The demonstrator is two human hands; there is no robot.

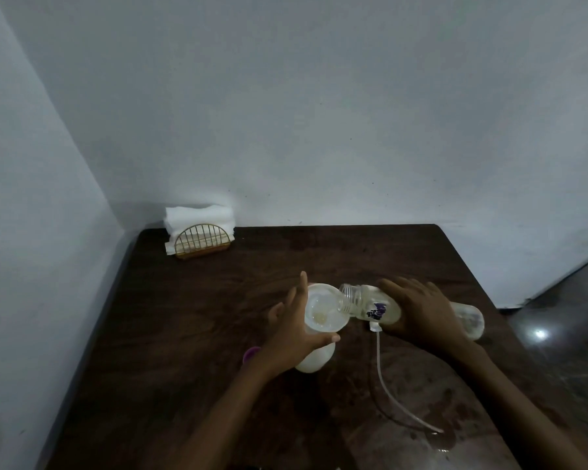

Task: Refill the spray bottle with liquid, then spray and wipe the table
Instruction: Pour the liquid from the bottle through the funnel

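Note:
A clear plastic bottle [381, 308] with a purple label and a bare threaded neck lies tilted almost flat, and my right hand [421, 313] grips it around the middle. Its mouth rests over a white funnel [319, 313]. The funnel sits on a white container [314, 362] standing on the dark wooden table [190, 334]. My left hand [292, 334] holds the funnel's left rim, thumb in front and fingers stretched up behind. A white fitting with a long thin dip tube [387, 391] lies on the table under the clear bottle.
A gold wire holder with white napkins [199, 232] stands at the back left corner by the wall. A purple cap-like piece [252, 352] shows behind my left wrist. A wet patch [438, 442] lies at the tube's near end. The table's right edge drops to a shiny floor.

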